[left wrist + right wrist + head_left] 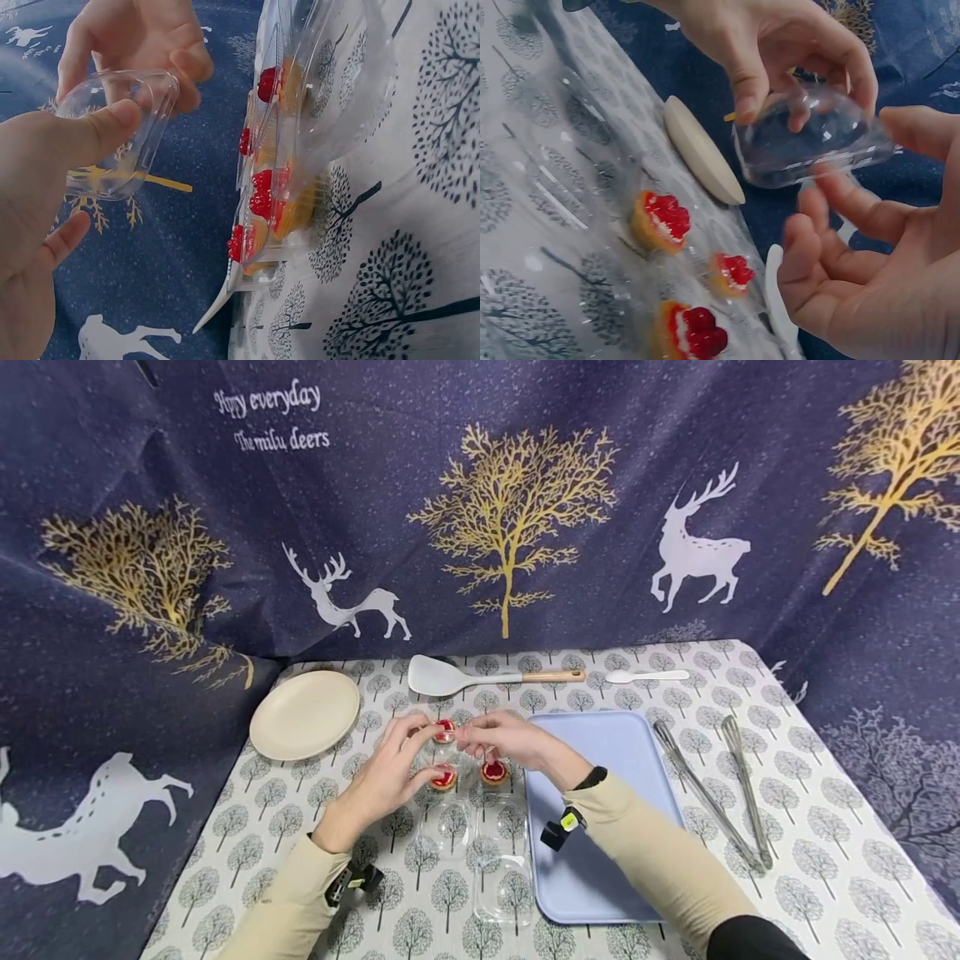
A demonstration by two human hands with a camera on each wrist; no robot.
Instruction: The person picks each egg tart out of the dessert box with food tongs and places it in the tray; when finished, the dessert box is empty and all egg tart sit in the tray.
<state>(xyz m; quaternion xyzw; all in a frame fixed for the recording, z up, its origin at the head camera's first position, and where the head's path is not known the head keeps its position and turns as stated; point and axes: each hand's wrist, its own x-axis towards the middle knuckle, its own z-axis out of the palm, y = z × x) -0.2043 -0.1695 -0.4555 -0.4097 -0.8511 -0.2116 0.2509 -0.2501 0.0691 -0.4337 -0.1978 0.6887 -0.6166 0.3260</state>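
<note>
My left hand (pixel 390 760) holds a small clear domed plastic container (pixel 802 139) above the table, thumb on one side and fingers on the other. At its rim, my right hand (pixel 885 232) pinches the edge between thumb and fingers. Below the hands are several small tarts with red glossy topping, such as one tart (pixel 493 772) under the right hand and another tart (pixel 443 777) by the left thumb. They sit in clear plastic packaging (pixel 300 150). Whether the held container is joined to that packaging, I cannot tell.
More clear plastic compartments (pixel 501 893) lie toward the front. A blue tray (pixel 600 877) is right of them, with metal tongs (pixel 705 793) beyond. At the back are a cream plate (pixel 303 716), a spatula (pixel 442 677) and a white spoon (pixel 647 677).
</note>
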